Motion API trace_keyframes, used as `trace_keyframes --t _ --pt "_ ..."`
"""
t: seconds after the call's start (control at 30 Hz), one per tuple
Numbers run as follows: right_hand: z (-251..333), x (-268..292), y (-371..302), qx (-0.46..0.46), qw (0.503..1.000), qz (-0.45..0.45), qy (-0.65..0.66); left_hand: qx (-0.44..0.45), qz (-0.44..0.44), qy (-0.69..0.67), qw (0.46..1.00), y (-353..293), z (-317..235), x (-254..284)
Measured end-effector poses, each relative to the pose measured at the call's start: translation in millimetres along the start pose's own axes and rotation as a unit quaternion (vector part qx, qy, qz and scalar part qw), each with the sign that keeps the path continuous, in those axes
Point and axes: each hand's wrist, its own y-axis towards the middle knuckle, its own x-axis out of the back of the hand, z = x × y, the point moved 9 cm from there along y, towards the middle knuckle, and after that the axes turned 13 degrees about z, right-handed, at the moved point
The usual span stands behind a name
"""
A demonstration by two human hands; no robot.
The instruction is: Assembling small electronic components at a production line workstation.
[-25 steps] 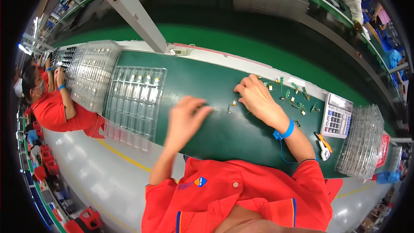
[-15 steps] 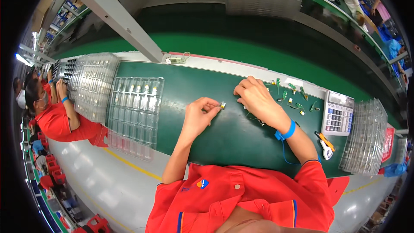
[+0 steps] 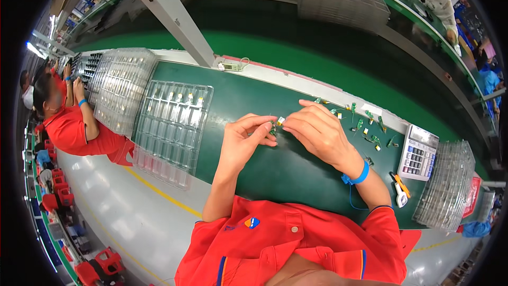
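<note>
My left hand [image 3: 244, 139] pinches a small green circuit board [image 3: 273, 128] with thin wires between thumb and forefinger. Against its upper right side is a small white-and-yellow part [image 3: 281, 121], at the fingertips of my right hand [image 3: 321, 133]. Those right fingers are drawn together on that part; whether it is joined to the board, I cannot tell. A blue strap [image 3: 361, 173] with a cord circles my right wrist. Several loose green boards [image 3: 360, 124] with wires and white pieces lie beyond and right of my right hand. To the left, a clear compartment tray [image 3: 172, 132] holds several small white-and-yellow pieces in its far row.
Stacked clear trays stand at left [image 3: 123, 92] and right [image 3: 445, 185]. A calculator [image 3: 418, 151] and orange-and-white cutters [image 3: 400, 188] lie on the right of the green table [image 3: 238, 92]. A grey post [image 3: 174, 21] rises behind. A co-worker [image 3: 69, 122] in red works at left.
My right hand has come left and closer to the left hand, its fingertips now at the small part. A green board now shows in the left fingers. The whole view has shifted slightly.
</note>
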Motion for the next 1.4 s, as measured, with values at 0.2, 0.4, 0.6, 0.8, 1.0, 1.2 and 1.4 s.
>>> trace_keyframes --t 0.2,0.4,0.6,0.8,1.0,1.2,1.4 --pt "-1.0 -2.5 2.1 0.011 0.999 0.014 0.031 -0.005 0.016 -0.016 1.000 -3.3 -2.7 -3.8" --pt "19.1 3.7 1.7 0.040 0.998 0.006 -0.055 -0.011 -0.009 -0.002 1.000 -4.7 -3.2 -4.9" --pt "24.9 -0.8 -1.6 0.018 0.997 -0.004 -0.072 -0.056 -0.041 -0.003 0.998 -6.7 -9.2 -7.9" --pt "25.2 4.3 -2.1 0.004 0.997 -0.009 -0.076 -0.058 -0.020 -0.021 0.998 -6.9 -12.0 -8.7" --pt "27.1 9.5 -1.5 -0.002 0.997 -0.002 -0.079 -0.054 -0.001 -0.040 0.998 -7.0 -13.0 -10.4" --pt "29.7 9.5 -1.4 0.003 0.996 0.005 -0.090 -0.047 -0.005 -0.036 0.998 -5.8 -10.5 -9.5" --pt "24.2 13.9 -2.6 -0.019 0.998 -0.023 -0.051 -0.055 -0.016 -0.029 0.998 -5.8 -10.2 -12.5"
